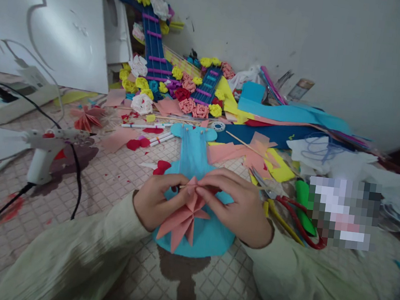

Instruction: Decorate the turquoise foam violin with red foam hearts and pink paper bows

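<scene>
My left hand (153,202) and my right hand (239,206) meet over a pink pleated paper fan (184,218), both pinching its gathered top. The fan's folds spread downward in front of a light blue guitar-shaped foam cutout (194,156) that lies flat on the tiled surface beneath my hands. A thin wooden stick (188,186) runs between my fingertips at the pinch. Pale green sleeves cover both my forearms.
A white glue gun (45,150) with a black cord stands at the left. Red-handled scissors (296,215) lie right of my hands. Behind are pink paper scraps (246,153), a blue foam sheet (292,113), decorated blue guitars with paper flowers (178,86) and a white power strip (16,103).
</scene>
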{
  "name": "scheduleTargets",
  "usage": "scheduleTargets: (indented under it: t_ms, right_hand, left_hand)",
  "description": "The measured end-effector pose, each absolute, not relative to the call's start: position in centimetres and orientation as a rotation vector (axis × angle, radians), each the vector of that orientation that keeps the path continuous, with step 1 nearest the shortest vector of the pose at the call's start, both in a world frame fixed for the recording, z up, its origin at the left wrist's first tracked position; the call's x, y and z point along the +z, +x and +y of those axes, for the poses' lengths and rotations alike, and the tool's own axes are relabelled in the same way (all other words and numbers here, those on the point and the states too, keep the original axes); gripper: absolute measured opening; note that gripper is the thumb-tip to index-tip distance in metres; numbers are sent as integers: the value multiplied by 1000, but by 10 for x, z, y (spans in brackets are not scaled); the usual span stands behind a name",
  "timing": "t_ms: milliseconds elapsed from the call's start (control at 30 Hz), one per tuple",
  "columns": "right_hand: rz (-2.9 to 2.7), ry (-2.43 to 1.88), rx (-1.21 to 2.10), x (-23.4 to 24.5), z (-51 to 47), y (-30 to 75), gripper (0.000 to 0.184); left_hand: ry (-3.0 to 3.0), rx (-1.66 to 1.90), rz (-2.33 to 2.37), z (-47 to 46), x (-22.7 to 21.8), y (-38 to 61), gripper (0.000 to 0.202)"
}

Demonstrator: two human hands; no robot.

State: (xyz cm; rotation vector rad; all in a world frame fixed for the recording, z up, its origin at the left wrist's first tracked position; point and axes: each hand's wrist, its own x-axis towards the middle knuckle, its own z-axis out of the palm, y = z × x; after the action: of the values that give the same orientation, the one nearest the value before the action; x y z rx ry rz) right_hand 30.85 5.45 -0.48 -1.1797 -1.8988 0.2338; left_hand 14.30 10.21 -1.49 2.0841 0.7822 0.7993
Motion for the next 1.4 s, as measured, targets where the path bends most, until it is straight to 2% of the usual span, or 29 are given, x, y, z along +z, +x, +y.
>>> scheduleTargets:
  t_ms: [233,567,1000,1400]
  right_hand:
    - [-1992,-1216,322,-2,57,315,9]
    - [-1969,-1242,291,-6,58,311,10]
    - [-2080,-1315,290,4,83,290,6]
    - [-2090,-1304,373,-3,89,291,6]
  left_hand:
    - [2143,802,790,102,-14,142,27]
    - [2033,700,754,111,-16,140,15]
    - [1598,624,715,136,-23,128,27]
    - [1749,631,695,140,-31,127,23]
